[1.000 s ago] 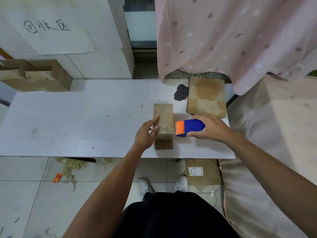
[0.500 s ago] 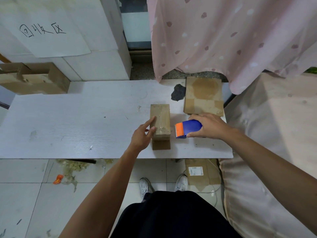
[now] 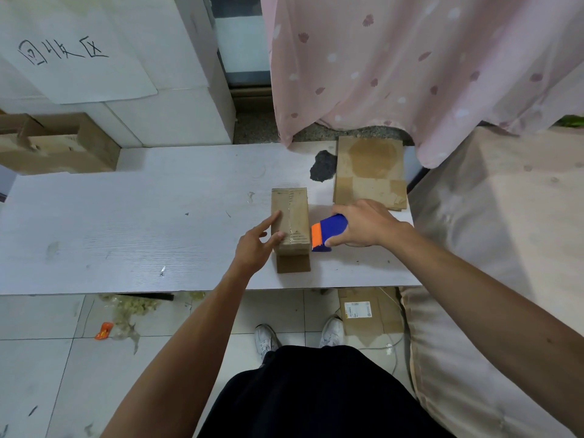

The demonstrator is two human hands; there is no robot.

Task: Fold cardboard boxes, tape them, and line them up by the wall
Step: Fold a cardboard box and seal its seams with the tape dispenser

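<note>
While left hand (image 3: 256, 248) rests straight fingers (image 3: 266, 225) on box (image 3: 292, 213), right hand (image 3: 366, 222) grips tape dispenser (image 3: 328, 230)

Both bare forearms reach forward from the bottom of the view and draw together over the near edge of the surface (image 3: 126, 222). The left hand (image 3: 257, 245) is back-up, its fingers straight and a little spread. Its index finger lies against the left top edge of the box (image 3: 290, 216), and the thumb is at the near left corner. The right hand (image 3: 366, 222), knuckles up and wrist bent slightly inward, curls round the dispenser (image 3: 328, 232) just right of the box.
</note>
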